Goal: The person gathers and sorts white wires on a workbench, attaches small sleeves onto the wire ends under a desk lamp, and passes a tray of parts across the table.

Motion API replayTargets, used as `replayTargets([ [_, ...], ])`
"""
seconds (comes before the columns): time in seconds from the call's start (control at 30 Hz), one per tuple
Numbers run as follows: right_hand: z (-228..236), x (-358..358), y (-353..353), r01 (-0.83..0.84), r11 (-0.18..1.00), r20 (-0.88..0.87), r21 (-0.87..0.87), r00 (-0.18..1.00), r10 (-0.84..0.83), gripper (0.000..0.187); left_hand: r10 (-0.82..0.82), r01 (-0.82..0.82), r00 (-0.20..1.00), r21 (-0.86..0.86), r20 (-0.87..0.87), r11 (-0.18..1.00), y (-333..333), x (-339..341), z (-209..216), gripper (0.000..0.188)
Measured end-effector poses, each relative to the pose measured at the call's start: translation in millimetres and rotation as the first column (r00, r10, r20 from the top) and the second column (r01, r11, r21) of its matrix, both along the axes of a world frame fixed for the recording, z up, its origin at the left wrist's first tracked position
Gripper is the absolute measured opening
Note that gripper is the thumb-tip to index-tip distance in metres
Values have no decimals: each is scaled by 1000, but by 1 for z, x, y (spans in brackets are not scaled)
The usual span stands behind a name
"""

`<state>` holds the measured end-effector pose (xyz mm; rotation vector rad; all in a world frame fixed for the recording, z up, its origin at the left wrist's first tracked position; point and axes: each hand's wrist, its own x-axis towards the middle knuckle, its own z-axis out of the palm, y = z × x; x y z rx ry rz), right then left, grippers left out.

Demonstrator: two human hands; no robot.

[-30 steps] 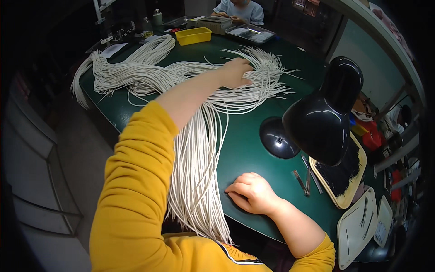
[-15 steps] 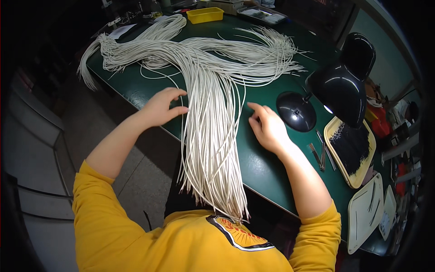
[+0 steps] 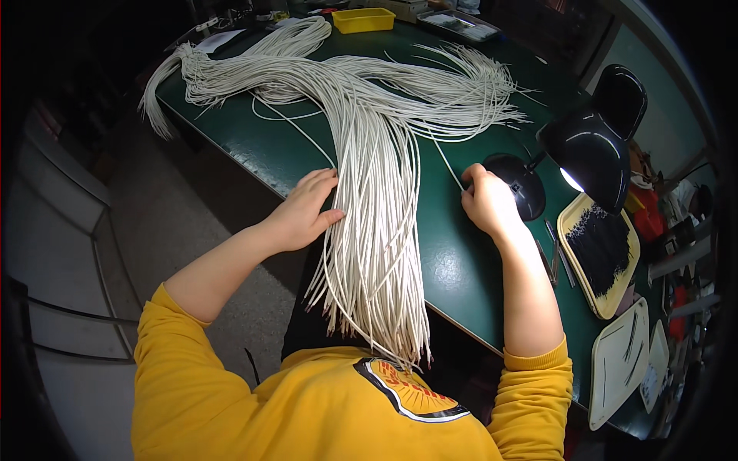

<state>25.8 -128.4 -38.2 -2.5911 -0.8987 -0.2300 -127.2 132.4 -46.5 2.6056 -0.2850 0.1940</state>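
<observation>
A thick bundle of white cables (image 3: 377, 207) hangs over the near edge of the green table (image 3: 450, 265), its loose ends down by my lap. My left hand (image 3: 306, 211) touches the left side of the bundle, with fingers stretched out and the thumb apart. Off to the right of the bundle, my right hand (image 3: 490, 203) is closed on a single white cable (image 3: 447, 164), which runs taut from the bundle to my fingers. The fingertips of that hand are partly hidden. More of the cables spread across the table's far side, to the left and right.
A black desk lamp (image 3: 588, 146) stands at the right, its round base just beyond my right hand. Near it lie a cream tray of black pieces (image 3: 567, 265), thin tools (image 3: 565, 257) and another cream tray (image 3: 611, 384). A yellow bin (image 3: 363, 21) sits at the back.
My right hand has closed on one cable and drawn it away to the right. My left hand has come down against the bundle's left side.
</observation>
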Motion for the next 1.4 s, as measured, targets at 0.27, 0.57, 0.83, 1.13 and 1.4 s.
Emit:
replayTargets([
  [0.27, 22, -16, 12, -47, 987, -524, 154, 843, 122, 24, 74, -86, 987, 80, 143, 993, -13, -6, -17, 46],
  [0.57, 18, -24, 49, 88, 981, -192, -172, 974, -121, 37, 123, -134, 974, 42, 189, 990, -37, 10, -14, 41],
  [0.83, 18, -12, 24, 76, 983, -190, -166, 976, -108, 28, 108, -118, 956, 19, 271, 993, -28, -6, -17, 39],
  [1.13, 6, -30, 43, 71, 996, -27, -62, 997, -72, 46, 376, -209, 926, -797, 25, 567, -42, -64, -38, 24],
  [1.4, 15, -16, 17, 104, 990, -232, -96, 965, -124, 34, -334, -493, 838, -862, -432, -122, -53, -65, -47, 52],
])
